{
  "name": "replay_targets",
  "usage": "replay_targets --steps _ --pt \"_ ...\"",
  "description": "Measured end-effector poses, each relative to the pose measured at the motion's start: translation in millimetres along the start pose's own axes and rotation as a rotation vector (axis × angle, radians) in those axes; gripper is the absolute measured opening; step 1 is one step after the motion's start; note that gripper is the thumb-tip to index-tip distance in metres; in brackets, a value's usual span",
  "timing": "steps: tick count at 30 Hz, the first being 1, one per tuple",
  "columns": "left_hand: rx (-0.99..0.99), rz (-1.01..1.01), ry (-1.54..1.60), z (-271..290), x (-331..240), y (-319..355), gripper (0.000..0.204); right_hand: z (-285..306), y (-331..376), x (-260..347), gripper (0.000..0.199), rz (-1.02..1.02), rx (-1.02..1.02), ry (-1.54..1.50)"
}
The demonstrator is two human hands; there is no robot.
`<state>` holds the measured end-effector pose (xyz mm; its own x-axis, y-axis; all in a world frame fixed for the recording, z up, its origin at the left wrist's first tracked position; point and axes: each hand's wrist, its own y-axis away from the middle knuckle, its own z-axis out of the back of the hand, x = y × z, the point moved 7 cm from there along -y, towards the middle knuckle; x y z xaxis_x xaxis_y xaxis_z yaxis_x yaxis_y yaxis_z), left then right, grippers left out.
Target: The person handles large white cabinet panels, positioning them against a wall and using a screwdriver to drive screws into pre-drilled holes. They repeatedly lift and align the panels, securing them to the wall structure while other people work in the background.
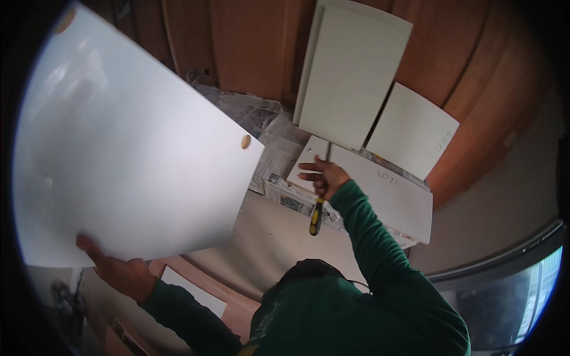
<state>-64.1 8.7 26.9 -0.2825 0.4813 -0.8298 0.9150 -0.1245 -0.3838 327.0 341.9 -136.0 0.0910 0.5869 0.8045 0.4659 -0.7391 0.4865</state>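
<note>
My left hand (116,270) grips the lower edge of a large white panel (124,142), held up at the left so that it fills much of the view. Two round wooden plugs show on the panel's face, one at its right edge and one near the top left. My right hand (325,177) reaches forward, shut on a tool with a yellow and black handle (315,218) that hangs down from the fist. Its fingers hover at the edge of a smaller white board (392,199) lying flat ahead.
Two more white boards (356,65) (412,130) lie on a brown wooden surface (249,41) beyond. Crumpled newspaper (267,127) is spread under the boards. A pale floor (273,243) lies below. A window or screen (510,291) is at lower right.
</note>
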Motion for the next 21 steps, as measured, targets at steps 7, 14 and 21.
replay_targets --steps 7,14,21 --pt "0.008 0.017 0.216 -58 -3 48 0.074 -9 20 -40 0.075 0.128 -0.069 0.039" --pt "0.133 0.319 0.471 -88 54 51 0.072 8 39 2 0.082 0.456 -0.318 0.156" --pt "0.295 0.468 0.393 -133 156 91 0.066 38 38 37 0.058 0.642 -0.705 0.671"
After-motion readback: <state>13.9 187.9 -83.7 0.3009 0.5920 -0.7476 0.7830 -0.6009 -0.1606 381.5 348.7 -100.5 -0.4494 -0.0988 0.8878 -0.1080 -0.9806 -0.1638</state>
